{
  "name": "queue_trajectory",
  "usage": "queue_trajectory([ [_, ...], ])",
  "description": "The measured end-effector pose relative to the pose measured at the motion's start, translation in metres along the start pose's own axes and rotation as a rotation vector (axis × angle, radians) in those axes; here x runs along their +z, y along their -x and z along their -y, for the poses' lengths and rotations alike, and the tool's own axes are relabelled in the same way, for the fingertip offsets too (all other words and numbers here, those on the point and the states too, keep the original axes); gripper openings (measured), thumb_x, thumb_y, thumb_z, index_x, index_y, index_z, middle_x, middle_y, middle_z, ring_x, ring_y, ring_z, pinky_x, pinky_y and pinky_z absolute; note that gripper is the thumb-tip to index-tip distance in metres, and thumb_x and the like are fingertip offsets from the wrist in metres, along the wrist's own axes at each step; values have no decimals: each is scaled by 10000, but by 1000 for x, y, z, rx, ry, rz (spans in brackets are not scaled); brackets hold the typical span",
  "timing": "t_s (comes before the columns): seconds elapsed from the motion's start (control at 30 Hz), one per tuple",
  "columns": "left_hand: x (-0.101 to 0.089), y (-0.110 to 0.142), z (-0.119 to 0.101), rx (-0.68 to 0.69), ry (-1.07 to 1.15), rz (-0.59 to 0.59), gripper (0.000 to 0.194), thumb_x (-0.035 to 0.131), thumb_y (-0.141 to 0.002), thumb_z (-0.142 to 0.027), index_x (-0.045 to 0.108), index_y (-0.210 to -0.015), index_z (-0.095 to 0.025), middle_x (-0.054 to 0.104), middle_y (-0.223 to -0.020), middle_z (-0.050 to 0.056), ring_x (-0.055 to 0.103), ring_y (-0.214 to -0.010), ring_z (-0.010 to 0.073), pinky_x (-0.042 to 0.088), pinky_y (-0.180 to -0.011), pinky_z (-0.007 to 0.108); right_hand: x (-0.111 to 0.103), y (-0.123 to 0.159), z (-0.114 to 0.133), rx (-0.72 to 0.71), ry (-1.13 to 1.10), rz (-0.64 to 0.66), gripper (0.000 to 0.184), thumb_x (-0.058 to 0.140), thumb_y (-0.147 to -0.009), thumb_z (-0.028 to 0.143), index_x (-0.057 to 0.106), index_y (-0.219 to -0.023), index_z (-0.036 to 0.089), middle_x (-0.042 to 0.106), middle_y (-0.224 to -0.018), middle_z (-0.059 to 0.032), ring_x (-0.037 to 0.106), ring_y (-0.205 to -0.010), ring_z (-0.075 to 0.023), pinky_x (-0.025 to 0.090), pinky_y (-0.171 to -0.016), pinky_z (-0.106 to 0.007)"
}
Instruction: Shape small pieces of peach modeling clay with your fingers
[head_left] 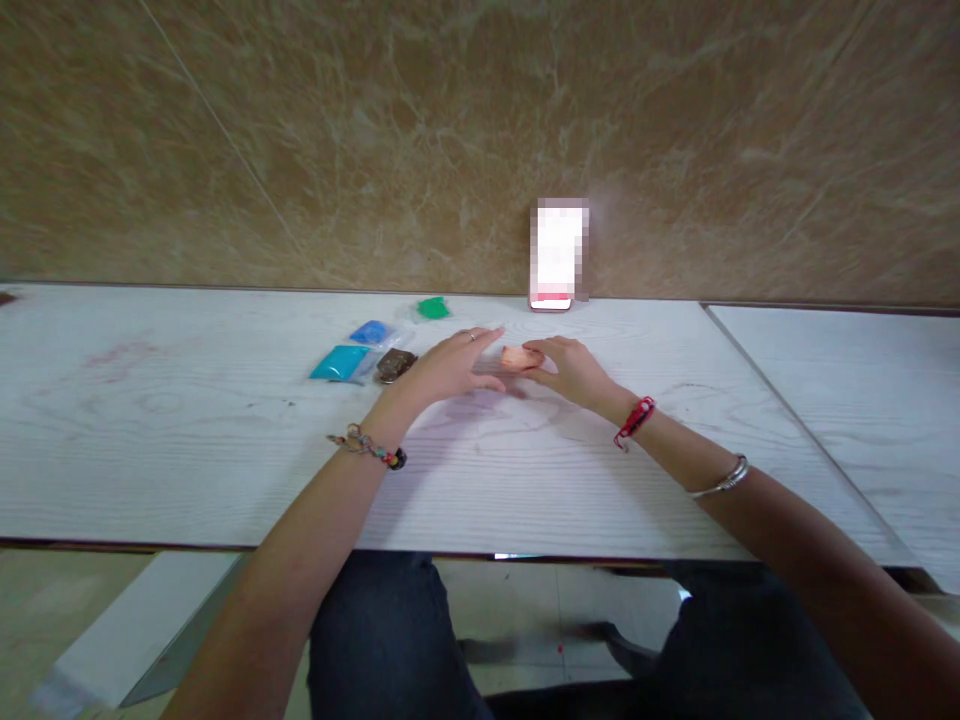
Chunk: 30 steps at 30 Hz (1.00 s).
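Note:
My right hand (566,368) pinches a small peach-coloured lump of clay (516,358) between thumb and fingers, just above or on the white table. Facing it from the left is my left hand (461,365), its thumb and fingers spread apart, with nothing in it and a small gap to the lump. Left of that hand lie small clear packets: a brown packet (395,365) nearest the wrist, a teal packet (340,363), and a blue packet (369,332). A green packet (433,307) rests farther back near the wall.
A phone (559,250) with a lit, blurred screen leans upright against the brown marbled wall (420,140). The white wood-grain table (187,430) has a seam (795,415) on the right. My legs (390,630) are below its front edge.

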<state>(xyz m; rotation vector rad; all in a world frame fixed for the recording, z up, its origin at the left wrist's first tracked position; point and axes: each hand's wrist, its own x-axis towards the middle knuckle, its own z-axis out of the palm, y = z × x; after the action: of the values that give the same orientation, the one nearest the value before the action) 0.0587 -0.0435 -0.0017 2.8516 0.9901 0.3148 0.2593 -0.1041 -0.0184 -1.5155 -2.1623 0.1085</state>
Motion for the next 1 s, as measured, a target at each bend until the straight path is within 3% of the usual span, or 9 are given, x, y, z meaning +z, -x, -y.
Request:
queue_trajectory([
  [0.07, -16, 8, 24, -161, -79, -68, 722, 572, -773, -471, 331, -1357, -122, 414, -1374, 149, 382, -1267, 248, 316, -1042, 351, 5, -22, 6, 5, 14, 8, 348, 584, -800, 329, 615, -1070, 111, 670, -995, -117, 591, -897, -204, 396, -789, -298],
  [0.17, -34, 26, 63, -491, -216, -154, 610, 543, -802, -441, 437, -1283, -81, 491, -1278, 191, 446, -1199, 298, 361, -999, 395, 18, -59, 21, -22, 64, 47, 295, 544, -823, 341, 626, -1024, 141, 668, -1004, -101, 584, -928, -209, 384, -796, -306],
  [0.33, -38, 50, 110, -760, -204, -38, 569, 485, -831, -422, 473, -1251, -38, 471, -1284, 231, 423, -1214, 336, 373, -979, 439, 49, -103, 44, 6, 95, 132, 350, 511, -832, 403, 621, -1033, 138, 662, -1022, -125, 585, -954, -241, 400, -775, -335],
  [0.43, -33, 53, 122, -733, -175, -3, 524, 489, -828, -318, 428, -1308, -119, 442, -1352, 143, 421, -1241, 260, 356, -1020, 360, 60, -118, 50, -7, 75, 123, 447, 538, -803, 460, 587, -1104, 134, 612, -1138, -140, 545, -1047, -260, 410, -816, -360],
  [0.5, -30, 52, 125, -608, -119, 28, 536, 484, -817, -268, 400, -1328, -130, 440, -1360, 118, 418, -1249, 215, 331, -1043, 305, 61, -127, 52, -32, 52, 59, 460, 548, -806, 430, 563, -1146, 119, 571, -1202, -151, 509, -1104, -257, 400, -866, -370],
  [0.6, -25, 49, 122, -553, -123, -4, 461, 508, -779, -258, 512, -1232, -172, 571, -1176, 107, 528, -1122, 229, 402, -973, 335, 55, -138, 54, -102, -10, -39, 337, 541, -830, 277, 597, -1105, 90, 595, -1167, -154, 515, -1103, -224, 382, -921, -347],
  [0.7, -20, 45, 115, -533, -163, -104, 379, 562, -732, -279, 582, -1090, -154, 570, -1097, 124, 561, -1041, 247, 458, -875, 339, 45, -141, 54, -121, -85, -80, 241, 536, -822, 194, 649, -1016, 105, 645, -1091, -133, 559, -1051, -205, 391, -925, -337],
  [0.87, -24, 40, 99, -521, -154, -122, 407, 574, -748, -271, 502, -1130, -150, 617, -1006, 109, 594, -922, 231, 466, -799, 335, 25, -121, 41, 49, -322, -198, 228, 473, -853, 218, 675, -937, 152, 688, -981, -67, 617, -913, -176, 446, -831, -327],
  [1.0, -36, 31, 73, -381, -187, -388, 356, 553, -791, -291, 539, -1121, -161, 568, -1117, 110, 546, -1032, 239, 434, -888, 349, 7, -85, 24, 168, -483, -231, 231, 507, -822, 256, 674, -921, 130, 687, -964, -82, 613, -901, -181, 455, -829, -340],
])
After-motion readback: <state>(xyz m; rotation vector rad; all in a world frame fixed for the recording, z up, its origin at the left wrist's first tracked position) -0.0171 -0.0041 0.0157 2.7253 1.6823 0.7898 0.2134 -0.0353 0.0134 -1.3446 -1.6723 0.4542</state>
